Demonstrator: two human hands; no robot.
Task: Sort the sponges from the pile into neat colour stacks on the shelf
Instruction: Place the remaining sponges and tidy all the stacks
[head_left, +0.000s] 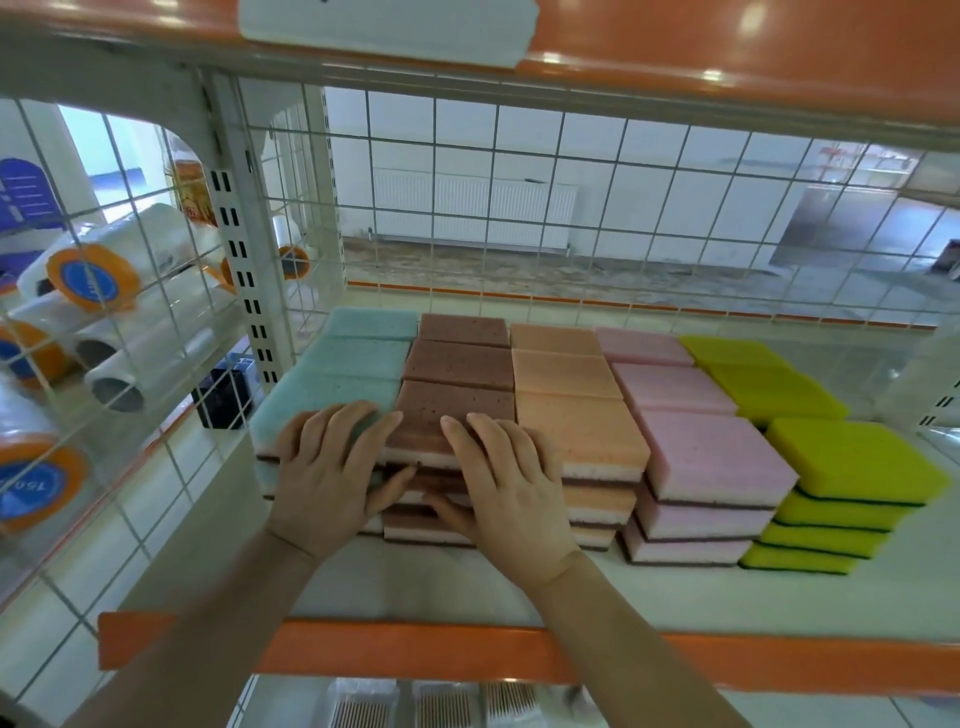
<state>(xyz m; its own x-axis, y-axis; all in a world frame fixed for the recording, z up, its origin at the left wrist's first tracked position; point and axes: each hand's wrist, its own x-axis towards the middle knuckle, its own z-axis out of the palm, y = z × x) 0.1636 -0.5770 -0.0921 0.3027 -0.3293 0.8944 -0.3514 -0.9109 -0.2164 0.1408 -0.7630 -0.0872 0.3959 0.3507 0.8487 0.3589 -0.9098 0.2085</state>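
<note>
Sponges stand in colour rows on the white shelf (415, 587): teal sponges (358, 358) at the left, then brown sponges (460, 364), orange sponges (566, 374), pink sponges (691, 441) and yellow-green sponges (831, 457) at the right. My left hand (332, 467) lies with fingers on top of the front teal stack, thumb down the front of the brown stack. My right hand (504, 478) rests on the front brown stack, fingers spread over its top, thumb against its front face.
A white wire grid (519, 208) closes the back and left side of the shelf. An orange shelf edge (363, 649) runs along the front, another shelf overhead. Rolls of plastic film (104, 291) lie on the neighbouring shelf at the left. Packets sit on the shelf below.
</note>
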